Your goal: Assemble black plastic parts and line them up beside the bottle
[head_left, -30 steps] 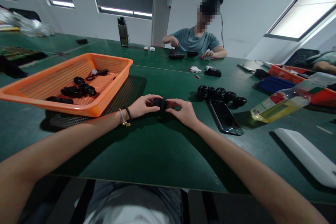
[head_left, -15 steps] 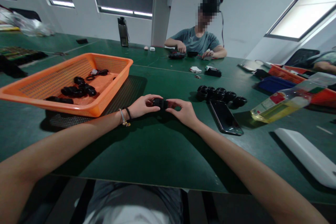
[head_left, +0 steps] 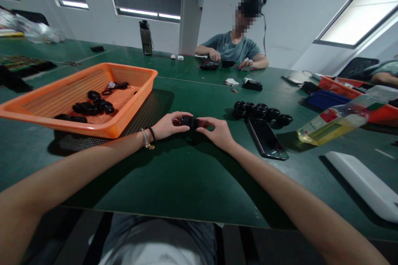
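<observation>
Just above the green table, my left hand (head_left: 172,125) and my right hand (head_left: 217,131) pinch a small black cylindrical part (head_left: 189,122) from opposite sides. Thumb and fingers of each hand are closed on its ends, and the fingertips hide some of it. To the right stands a cluster of similar black round parts (head_left: 259,111). On the left, an orange perforated basket (head_left: 115,130) holds more black pieces (head_left: 90,107), some of them ring-shaped.
A phone (head_left: 268,138) lies right of my right hand, with a tilted bottle of yellow liquid (head_left: 334,124) and a white slab (head_left: 362,184) beyond. A co-worker (head_left: 234,49) sits across the table (head_left: 174,182) near a power drill (head_left: 209,65). A dark bottle (head_left: 146,38) stands at the back.
The black part has turned slightly between my fingers. Both hands stay in nearly the same place. The co-worker's head has shifted slightly to the right.
</observation>
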A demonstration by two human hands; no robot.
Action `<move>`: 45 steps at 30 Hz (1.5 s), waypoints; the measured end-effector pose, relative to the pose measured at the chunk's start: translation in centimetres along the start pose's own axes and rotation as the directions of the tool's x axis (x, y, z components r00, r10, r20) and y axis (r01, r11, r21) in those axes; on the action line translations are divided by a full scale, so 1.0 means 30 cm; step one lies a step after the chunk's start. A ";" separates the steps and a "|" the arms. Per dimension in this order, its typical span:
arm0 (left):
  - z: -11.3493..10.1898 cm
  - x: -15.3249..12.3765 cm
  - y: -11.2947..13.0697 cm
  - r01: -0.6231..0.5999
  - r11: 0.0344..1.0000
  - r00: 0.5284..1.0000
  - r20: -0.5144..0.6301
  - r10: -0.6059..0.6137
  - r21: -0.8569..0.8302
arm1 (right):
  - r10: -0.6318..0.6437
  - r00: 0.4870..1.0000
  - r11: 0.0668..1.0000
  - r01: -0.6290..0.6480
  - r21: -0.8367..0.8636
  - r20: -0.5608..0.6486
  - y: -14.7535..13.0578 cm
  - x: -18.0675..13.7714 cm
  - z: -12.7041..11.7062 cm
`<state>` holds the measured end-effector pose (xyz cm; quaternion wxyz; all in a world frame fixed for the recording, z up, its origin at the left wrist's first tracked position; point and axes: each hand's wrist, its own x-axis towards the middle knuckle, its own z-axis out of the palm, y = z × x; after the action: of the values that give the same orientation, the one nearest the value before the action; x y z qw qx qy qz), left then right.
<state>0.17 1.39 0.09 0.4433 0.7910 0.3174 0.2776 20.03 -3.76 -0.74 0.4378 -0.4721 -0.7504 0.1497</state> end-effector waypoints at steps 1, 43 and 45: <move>0.000 0.001 0.000 0.002 1.000 1.000 0.001 -0.002 -0.003 | -0.002 1.000 1.000 0.002 -0.003 0.001 0.000 0.000 -0.001; -0.001 0.000 -0.001 0.001 1.000 1.000 0.002 -0.001 0.005 | -0.016 1.000 1.000 0.016 0.005 -0.007 0.005 0.000 0.005; -0.002 0.000 0.000 0.002 1.000 1.000 0.002 -0.002 0.009 | -0.019 1.000 1.000 0.019 0.003 -0.005 0.005 0.001 0.004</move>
<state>0.13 1.42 0.11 0.4403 0.7929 0.3191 0.2751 20.01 -3.64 -0.90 0.4420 -0.4646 -0.7534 0.1455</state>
